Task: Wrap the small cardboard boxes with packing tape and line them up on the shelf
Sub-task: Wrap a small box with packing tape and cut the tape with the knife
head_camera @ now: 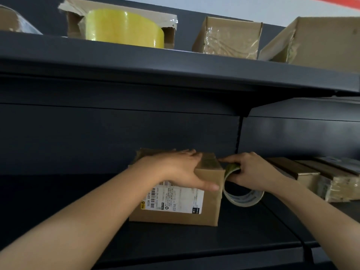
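Dark metal shelf point(194, 240) fills view; left hand point(175, 168) lies flat on top of cardboard box point(210, 211), fingers straight, thumb down front face; right hand point(251, 170) just beside box's right edge, fingers curled round tape roll point(243, 199), roll touching box's right side; box stands on lower board, white shipping label point(175, 201) facing person; taped boxes point(331, 184) lined up further right on same board; upper board point(175, 65) carries yellow roll point(124, 28) inside torn carton point(74, 22), wrapped boxes point(229, 38) to its right.

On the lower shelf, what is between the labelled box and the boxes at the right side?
In the head view, the tape roll and the right hand gripping it lie there.
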